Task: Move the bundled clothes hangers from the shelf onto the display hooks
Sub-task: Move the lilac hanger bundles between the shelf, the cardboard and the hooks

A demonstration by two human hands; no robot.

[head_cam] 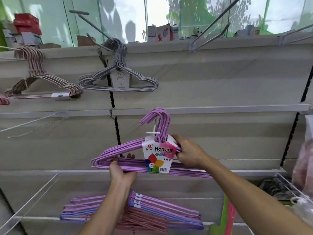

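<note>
A purple hanger bundle (128, 146) with a white "Hanger" label card hangs upright in front of the shelving. My left hand (121, 172) grips its bottom bar near the left corner. My right hand (188, 152) grips the right shoulder just beside the label. The bundle's hooks sit around a short white display hook (153, 132) at the middle rail. Below, on the wire shelf (30, 200), lie several more bundles in purple, blue and pink (152, 212). A grey bundle (118, 80) and a pink bundle (39, 82) hang from upper hooks.
Long bare display hooks (218, 19) stick out of the top rail at right, and another bare hook (32, 122) at middle left. Boxes stand on the top ledge (27, 26). Bagged goods (303, 160) hang at the right edge.
</note>
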